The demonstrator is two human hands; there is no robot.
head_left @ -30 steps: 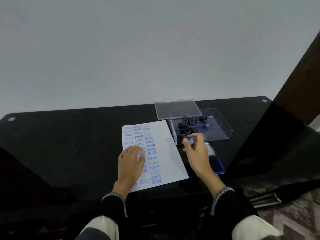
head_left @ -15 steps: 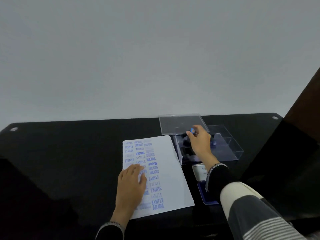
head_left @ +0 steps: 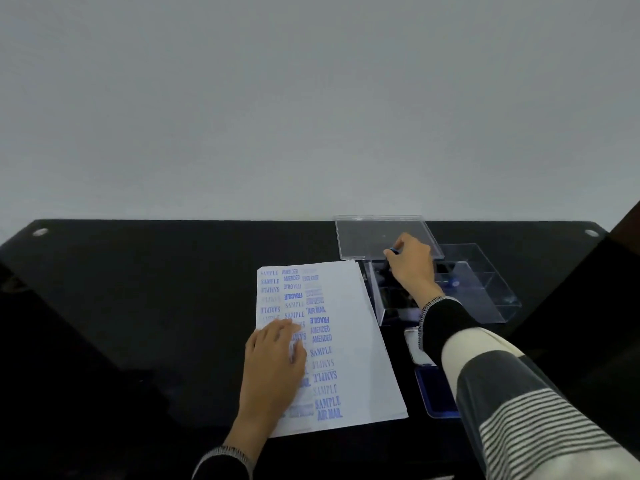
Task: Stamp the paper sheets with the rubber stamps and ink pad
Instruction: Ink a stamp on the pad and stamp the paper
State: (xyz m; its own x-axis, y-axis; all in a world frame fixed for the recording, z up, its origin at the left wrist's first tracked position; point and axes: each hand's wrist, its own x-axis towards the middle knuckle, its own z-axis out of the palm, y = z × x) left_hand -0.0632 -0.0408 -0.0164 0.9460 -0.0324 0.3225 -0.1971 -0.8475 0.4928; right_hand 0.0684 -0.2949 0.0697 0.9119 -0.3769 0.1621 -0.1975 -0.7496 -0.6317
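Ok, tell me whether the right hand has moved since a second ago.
Yes. The right hand went away from the person, from beside the ink pad to over the clear box.

Table [head_left: 138, 306]: black, glossy top. Lying on it: stack of white paper sheets [head_left: 360, 358] printed with blue stamp marks; just right of it, a clear plastic box [head_left: 485, 299], its clear lid [head_left: 367, 237] behind; open blue ink pad [head_left: 433, 393] at near right.
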